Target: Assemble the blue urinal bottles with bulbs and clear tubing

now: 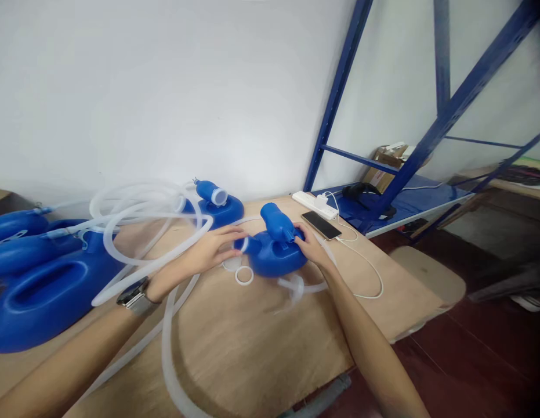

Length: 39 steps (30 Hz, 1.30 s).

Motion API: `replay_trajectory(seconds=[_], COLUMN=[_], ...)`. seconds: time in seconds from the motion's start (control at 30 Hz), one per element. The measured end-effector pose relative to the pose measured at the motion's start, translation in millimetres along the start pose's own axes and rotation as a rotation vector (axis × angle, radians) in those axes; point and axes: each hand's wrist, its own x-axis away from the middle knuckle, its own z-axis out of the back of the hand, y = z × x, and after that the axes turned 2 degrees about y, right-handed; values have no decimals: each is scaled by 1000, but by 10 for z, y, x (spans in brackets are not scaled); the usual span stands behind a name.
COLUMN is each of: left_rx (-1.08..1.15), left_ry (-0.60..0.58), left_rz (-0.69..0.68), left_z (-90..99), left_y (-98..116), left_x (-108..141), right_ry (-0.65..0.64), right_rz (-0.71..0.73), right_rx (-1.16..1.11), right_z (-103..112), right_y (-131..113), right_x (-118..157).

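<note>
A blue plastic container (274, 259) lies on the wooden table, its neck pointing left. My left hand (217, 247) is closed round the white-rimmed mouth of that neck. On the container's right side rests my right hand (308, 242), its fingers gripping near the handle. A smaller blue bottle-shaped part (276, 222) sits on top, its narrow tip by my right fingers. Just below my left fingertips a white ring (244, 276) lies flat. Clear soft tubing (294, 285) lies in front of the container.
Coiled translucent hose (169, 325) spreads over the table's left half. More blue containers (47, 302) stand far left, another (224, 210) by the wall. A phone (321, 224) and power strip (315, 204) lie right, beside a blue metal frame (339, 87).
</note>
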Motion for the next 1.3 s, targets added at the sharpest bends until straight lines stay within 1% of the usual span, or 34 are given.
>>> replay_trajectory(seconds=[0.07, 0.13, 0.2, 0.3, 0.33, 0.4, 0.47, 0.5, 0.53, 0.6, 0.67, 0.73, 0.77, 0.83, 0.9, 0.97, 1.0, 1.03, 1.13, 1.17, 1.2, 1.23, 1.3], left_rx=[-62, -115, -186, -261, -247, -158, -67, -32, 6, 100, 193, 206, 177, 82, -26, -90, -100, -93, 29, 73, 111, 140, 169], left_ry=[-52, -96, -112, -103, -138, -296, -473, -533, -563, -580, -582, -557, -534, -428, -248, -74, -14, 32, 145, 176, 196, 207, 208], left_rz=[-101, -175, -273, -524, -616, -767, -853, -877, -904, -994, -1119, -1193, -1197, -1169, -1108, -960, -847, -704, -184, -44, 62, 128, 189], left_z=[62, 65, -5, -193, -249, -307, -287, -257, -223, -169, -160, -196, -226, -293, -356, -411, -437, -463, -533, -548, -556, -555, -525], left_y=[2, 35, 66, 45, 19, -36, -65, -64, -53, -19, 4, -8, -27, -72, -91, -46, 6, 75, 322, 388, 431, 445, 380], left_x=[-40, -97, -168, -291, -340, -456, -594, -667, -738, -859, -932, -941, -919, -824, -677, -510, -431, -363, -252, -248, -254, -266, -279], right_ry=[10, 17, 15, 2, 0, 1, 4, 4, 3, 7, 35, 74, 89, 101, 94, 86, 82, 79, 74, 69, 62, 53, 43], right_rz=[14, 27, 41, 63, 70, 81, 89, 93, 98, 104, 106, 103, 103, 101, 99, 95, 92, 92, 110, 122, 134, 146, 164], right_rx=[-20, -38, -52, -69, -73, -82, -90, -93, -95, -93, -87, -81, -76, -61, -45, -33, -26, -16, 39, 59, 76, 89, 105], right_z=[-11, -27, -48, -76, -81, -83, -78, -76, -77, -88, -110, -135, -144, -153, -150, -143, -139, -135, -124, -121, -117, -112, -94], right_y=[-6, -26, -56, -106, -119, -138, -147, -150, -151, -153, -156, -166, -175, -201, -227, -235, -228, -212, -119, -80, -42, -7, 51], right_x=[-4, 1, 18, 58, 71, 92, 104, 108, 111, 120, 131, 140, 142, 141, 140, 144, 146, 146, 119, 101, 79, 57, 20])
